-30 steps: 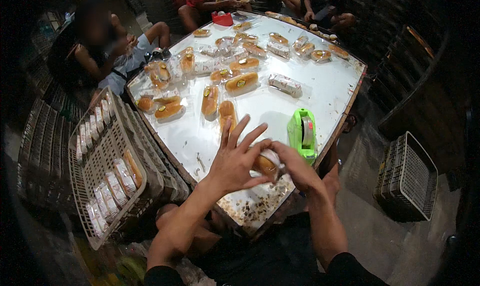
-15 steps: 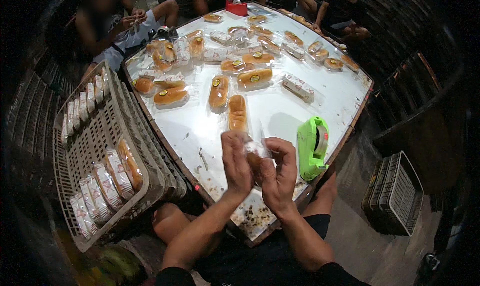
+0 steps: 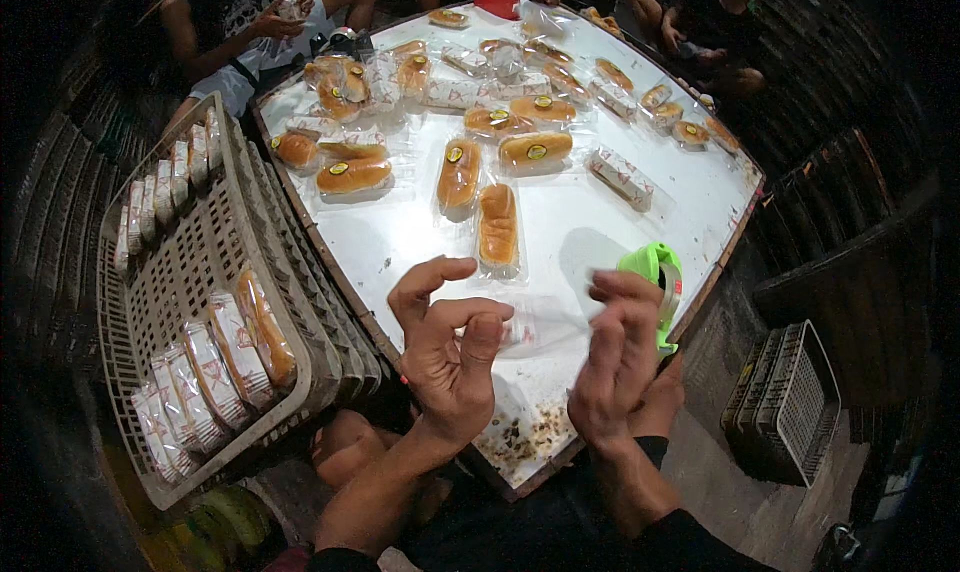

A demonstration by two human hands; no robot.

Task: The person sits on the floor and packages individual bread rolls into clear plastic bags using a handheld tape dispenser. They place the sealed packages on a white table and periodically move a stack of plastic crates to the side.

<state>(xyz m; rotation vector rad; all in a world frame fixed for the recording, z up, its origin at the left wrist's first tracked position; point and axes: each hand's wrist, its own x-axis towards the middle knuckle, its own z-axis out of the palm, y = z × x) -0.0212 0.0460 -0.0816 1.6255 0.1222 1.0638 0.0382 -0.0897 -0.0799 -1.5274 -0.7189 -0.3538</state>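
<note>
Over the near corner of the table, my left hand (image 3: pixel 448 357) has its thumb and index finger pinched at the left end of a clear plastic packet (image 3: pixel 540 327). Part of that packet, marked with red print, is hidden behind the fingers. My right hand (image 3: pixel 615 367) is to its right, half curled and blurred by motion, in front of the green tape dispenser (image 3: pixel 655 262). What its fingers hold, if anything, does not show. Beyond the hands a plastic-wrapped bun (image 3: pixel 497 225) lies lengthwise, beside another wrapped bun (image 3: pixel 458 174) bearing a yellow sticker.
Several wrapped buns cover the far half of the white table (image 3: pixel 400 237). A crate (image 3: pixel 180 282) at the left holds packed buns in rows. Stacked crates (image 3: pixel 790 402) stand on the floor at right. A red dispenser (image 3: pixel 497 1) sits at the far edge, where other people are seated.
My hands have drawn apart from the bun they both gripped in plastic. The right hand has moved rightward to the green dispenser. The view has shifted slightly.
</note>
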